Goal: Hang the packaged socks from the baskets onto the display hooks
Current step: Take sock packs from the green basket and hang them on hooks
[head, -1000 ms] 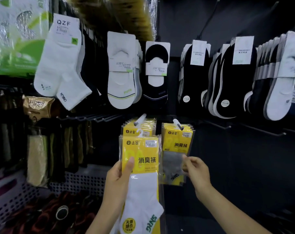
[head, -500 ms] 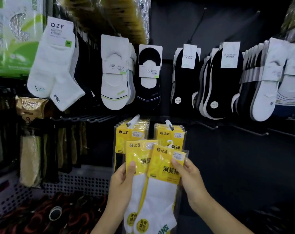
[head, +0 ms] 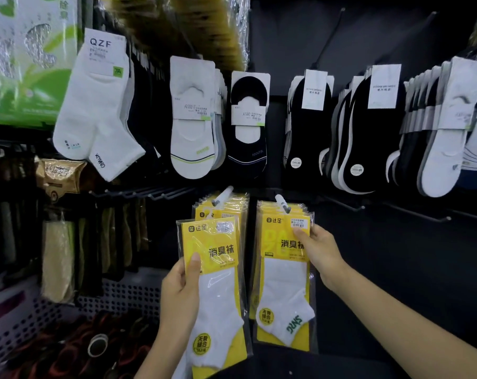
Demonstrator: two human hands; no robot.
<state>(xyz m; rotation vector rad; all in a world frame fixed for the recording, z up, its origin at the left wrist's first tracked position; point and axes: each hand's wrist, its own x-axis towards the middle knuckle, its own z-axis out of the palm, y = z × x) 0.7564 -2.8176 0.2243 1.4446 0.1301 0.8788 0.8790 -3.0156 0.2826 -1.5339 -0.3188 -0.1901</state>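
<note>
My left hand [head: 181, 291] grips a yellow sock pack [head: 215, 283] with white socks by its left edge, thumb on its front, in front of the left display hook [head: 224, 195]. That hook carries several similar yellow packs [head: 226, 207]. My right hand [head: 318, 251] holds the right edge of another yellow sock pack [head: 283, 272] at the front of the stack on the right display hook [head: 282, 202]. Its top reaches the hook's white tip; whether it is threaded on I cannot tell.
Rows of white and black socks [head: 193, 119] hang on hooks above. A perforated grey basket [head: 21, 321] with dark and red items stands at the lower left. Brown packaged goods [head: 59, 255] hang at the left. Bare hooks [head: 346, 205] jut out at the right.
My right hand took the front pack from the pair in my left hand and carried it right and up to the right hook. My left hand keeps one pack.
</note>
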